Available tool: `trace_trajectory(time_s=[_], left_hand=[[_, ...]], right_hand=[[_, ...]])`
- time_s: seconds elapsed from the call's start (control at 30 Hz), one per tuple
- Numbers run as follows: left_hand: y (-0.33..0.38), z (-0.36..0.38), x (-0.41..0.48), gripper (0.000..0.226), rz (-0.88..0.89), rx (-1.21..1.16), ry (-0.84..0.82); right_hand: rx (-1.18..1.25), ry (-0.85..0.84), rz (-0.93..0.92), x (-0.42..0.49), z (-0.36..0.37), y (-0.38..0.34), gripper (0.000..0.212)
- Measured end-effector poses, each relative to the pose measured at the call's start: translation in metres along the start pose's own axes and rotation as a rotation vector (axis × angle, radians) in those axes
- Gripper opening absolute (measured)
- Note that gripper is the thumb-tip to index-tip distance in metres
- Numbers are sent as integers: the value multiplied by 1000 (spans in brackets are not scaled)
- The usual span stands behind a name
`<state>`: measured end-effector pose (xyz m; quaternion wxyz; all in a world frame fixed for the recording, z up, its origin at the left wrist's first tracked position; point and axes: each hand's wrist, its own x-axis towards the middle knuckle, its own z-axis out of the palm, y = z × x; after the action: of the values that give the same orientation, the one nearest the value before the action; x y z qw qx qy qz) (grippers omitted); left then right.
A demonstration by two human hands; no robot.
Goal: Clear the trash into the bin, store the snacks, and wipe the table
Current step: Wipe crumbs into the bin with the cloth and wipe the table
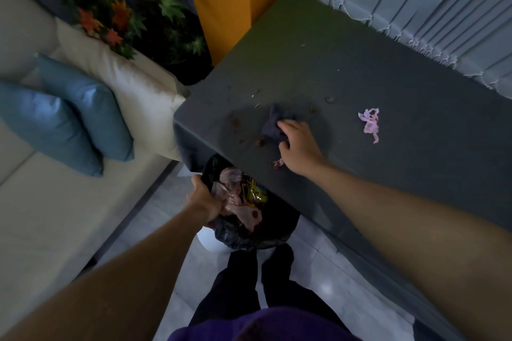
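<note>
One dark cloth (pixel 273 123) lies under the right hand (pixel 297 144), which grips it; the left hand (pixel 202 199) grasps the one bin (pixel 249 227) by its rim.

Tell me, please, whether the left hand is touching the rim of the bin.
Touching. The head view shows the left hand closed over the bin rim and its black liner, fingers curled inside, with no gap between them.

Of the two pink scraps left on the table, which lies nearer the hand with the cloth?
The small pink scrap at the table's near edge, just beside the right hand's wrist. The larger pink wrapper lies well off to the right, apart from the cloth.
</note>
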<state>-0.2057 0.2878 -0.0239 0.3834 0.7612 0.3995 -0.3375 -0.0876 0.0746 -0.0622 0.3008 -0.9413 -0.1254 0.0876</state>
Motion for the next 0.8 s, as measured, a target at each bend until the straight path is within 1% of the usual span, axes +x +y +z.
trace_trajectory(time_s=[0.1,0.17,0.2,0.23,0.27,0.3,0.33,0.37,0.4,0.57,0.6,0.63,0.67,0.7,0.73,0.77,0.8], left_hand=[[0,2,-1,74,4,2,10],[1,5,-3,75,0,9,15],[1,6,-4,75,-3,10,18],[1,7,-5,75,-8,4,16],[1,8,-6,77,-15,-8,10],[2,9,-7,77,-21,-20,3],[2,10,-8,78,-24,-29,-1],[2,11,-9,78,-27,-36,-3],[3,13,-10,78,-29,-44,-3],[4,21,-14,77,-40,-84,3],[4,21,-15,78,-43,-94,1],[4,21,-16,78,-42,-96,2],[3,21,-16,78,-39,-94,5],[3,21,-16,77,-35,-89,6],[2,21,-16,76,-35,-82,6],[2,21,-17,76,-34,-76,7],[1,21,-17,75,-33,-69,12]], right_hand=[[1,-195,-110,-5,-1,-5,48],[22,-295,-189,-10,-7,-7,40],[32,-292,-217,-13,-10,-8,36],[42,-232,-229,-16,-13,-8,32],[46,-124,-213,-18,-14,-5,29],[28,-11,-166,-19,-14,0,29],[-3,59,-101,-20,-13,5,32],[-30,78,-54,-23,-11,9,34],[-37,41,-45,-27,-9,12,35],[87,-262,-295,-56,-7,-4,22],[105,-268,-329,-59,-8,-6,20],[115,-230,-346,-61,-7,-6,19],[115,-158,-333,-61,-5,-3,20],[100,-75,-290,-61,-3,0,23],[78,-28,-226,-61,-2,3,27],[53,-38,-187,-61,0,4,31],[39,-87,-187,-62,1,3,31]])
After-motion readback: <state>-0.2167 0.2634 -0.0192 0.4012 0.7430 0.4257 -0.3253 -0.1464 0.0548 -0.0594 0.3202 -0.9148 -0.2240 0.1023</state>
